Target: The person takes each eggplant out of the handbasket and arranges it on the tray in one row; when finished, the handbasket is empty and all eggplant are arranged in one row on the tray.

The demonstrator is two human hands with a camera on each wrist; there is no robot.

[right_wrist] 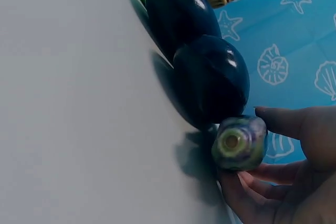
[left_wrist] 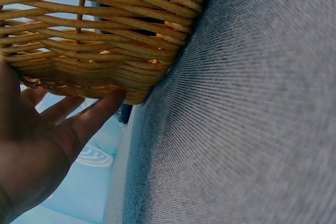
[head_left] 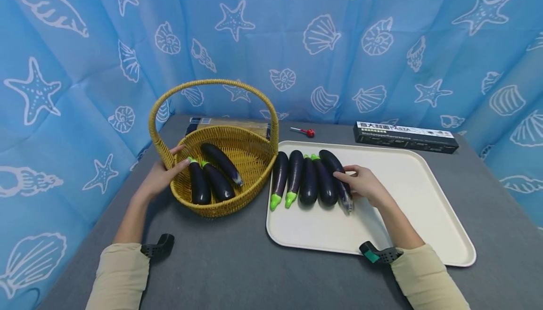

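In the head view, the left forearm (head_left: 132,223) rose from the lower left, the left hand (head_left: 163,176) left of centre, thumb parted from fingers in a grip. The right forearm (head_left: 402,221) slanted inward from the lower right, the right hand (head_left: 366,185) right of centre, thumb pinching against curled fingers.

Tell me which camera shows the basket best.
The head view: it shows nearly the whole basket, with its handle and three eggplants inside. The left wrist view gives only woven wall, close up, by the left hand; the right wrist view, a fragment near the top.
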